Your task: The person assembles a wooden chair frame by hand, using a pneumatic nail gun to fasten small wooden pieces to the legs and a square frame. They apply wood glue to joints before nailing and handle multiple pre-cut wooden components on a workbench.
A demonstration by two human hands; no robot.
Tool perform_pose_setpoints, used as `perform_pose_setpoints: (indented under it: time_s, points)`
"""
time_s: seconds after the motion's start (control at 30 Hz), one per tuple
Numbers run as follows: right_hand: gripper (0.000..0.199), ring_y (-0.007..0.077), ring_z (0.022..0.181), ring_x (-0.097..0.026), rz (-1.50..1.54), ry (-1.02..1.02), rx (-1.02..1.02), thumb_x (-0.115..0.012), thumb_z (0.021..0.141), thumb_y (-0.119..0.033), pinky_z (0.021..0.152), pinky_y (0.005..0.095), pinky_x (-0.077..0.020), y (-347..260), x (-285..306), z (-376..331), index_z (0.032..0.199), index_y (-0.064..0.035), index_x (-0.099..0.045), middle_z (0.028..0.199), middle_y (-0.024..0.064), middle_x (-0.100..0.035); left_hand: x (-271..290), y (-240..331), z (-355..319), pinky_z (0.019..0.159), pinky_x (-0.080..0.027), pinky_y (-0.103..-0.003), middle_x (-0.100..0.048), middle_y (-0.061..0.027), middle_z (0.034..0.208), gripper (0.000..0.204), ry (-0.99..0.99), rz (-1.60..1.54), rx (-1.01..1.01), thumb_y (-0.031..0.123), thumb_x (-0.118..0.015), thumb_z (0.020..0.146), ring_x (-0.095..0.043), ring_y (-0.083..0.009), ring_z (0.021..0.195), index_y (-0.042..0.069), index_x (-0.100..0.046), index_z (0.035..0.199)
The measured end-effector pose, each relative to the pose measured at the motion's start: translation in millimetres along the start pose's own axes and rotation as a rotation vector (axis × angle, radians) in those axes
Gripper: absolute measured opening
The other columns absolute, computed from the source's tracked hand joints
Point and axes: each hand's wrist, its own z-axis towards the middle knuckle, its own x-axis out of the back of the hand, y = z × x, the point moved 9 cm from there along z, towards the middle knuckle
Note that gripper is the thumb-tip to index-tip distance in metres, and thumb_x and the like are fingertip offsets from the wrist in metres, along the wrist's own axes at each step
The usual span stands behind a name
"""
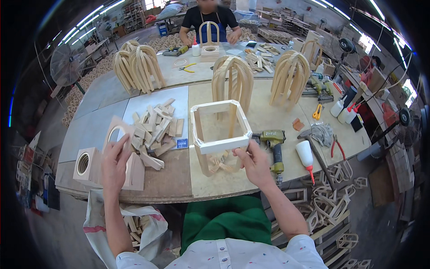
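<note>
Head camera: near the middle of the table's [170, 179] front edge, the wooden frame [224, 144] is upright; the right hand [254, 163] pinches its near right corner, perhaps for steadying it. Toward the front-left corner, the left hand [114, 167] grips a holed board [124, 123] by its lower side, maybe to leave the opening free. This hand partly hides a pale block [135, 171]; the board is blurred, and whether the frame's feet touch the table, I cannot tell.

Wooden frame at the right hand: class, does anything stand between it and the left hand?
Yes: a heap of loose wooden pieces lies on the table between the left hand and the wooden frame.
</note>
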Motion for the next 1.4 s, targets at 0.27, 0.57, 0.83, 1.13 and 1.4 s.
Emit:
perform_pose_setpoints:
  time_s: [0.27,0.57,0.83,1.13,1.4]
  points:
    - [0.019,0.0063,0.056,-0.05,-0.133,-0.071,-0.035,-0.061,0.093,-0.017,0.052,0.024,-0.042,-1,-9,13,0.099,0.0004,-0.057,0.077,0.0033,-0.062,-63,174,37,0.076,-0.042,-0.028,-0.054,-0.0063,0.09,0.033,-0.324,-0.227,-0.47,0.004,-0.06,0.088,-0.052,-0.017,0.084,0.007,-0.065,0.121]
    - [0.02,0.0303,0.064,-0.054,-0.198,0.004,0.023,-0.06,0.091,-0.014,0.058,0.0386,-0.0421,-14,-1,13,0.09,0.0014,-0.049,0.07,0.0154,-0.055,-133,196,40,0.076,-0.041,-0.026,-0.051,-0.0023,0.093,0.035,-0.632,-0.158,-0.527,0.005,-0.062,0.088,-0.049,-0.0125,0.085,0.01,-0.066,0.122]
    - [0.02,0.0208,0.063,-0.051,-0.172,0.032,0.068,-0.063,0.091,-0.015,0.059,0.0338,-0.0434,-16,-1,9,0.089,0.0006,-0.05,0.069,0.0119,-0.052,-139,198,36,0.075,-0.04,-0.027,-0.051,-0.0016,0.09,0.036,-0.71,-0.168,-0.513,0.003,-0.063,0.086,-0.048,-0.0127,0.084,0.01,-0.066,0.122]
    - [0.022,0.026,0.059,-0.047,-0.155,0.062,0.131,-0.064,0.09,-0.013,0.056,0.0364,-0.0394,-20,1,8,0.084,0.0004,-0.048,0.066,0.0145,-0.049,-139,198,32,0.075,-0.039,-0.027,-0.051,-0.001,0.087,0.035,-0.708,-0.187,-0.456,0.003,-0.064,0.085,-0.047,-0.0124,0.082,0.008,-0.067,0.12]
    - [0.02,0.0294,0.06,-0.048,-0.148,0.073,0.141,-0.063,0.09,-0.012,0.056,0.0381,-0.0394,-23,-1,5,0.085,0.0006,-0.048,0.066,0.0157,-0.049,-133,201,26,0.075,-0.04,-0.028,-0.053,-0.0026,0.088,0.034,-0.63,-0.112,-0.489,0.003,-0.064,0.084,-0.049,-0.0145,0.083,0.007,-0.067,0.118]
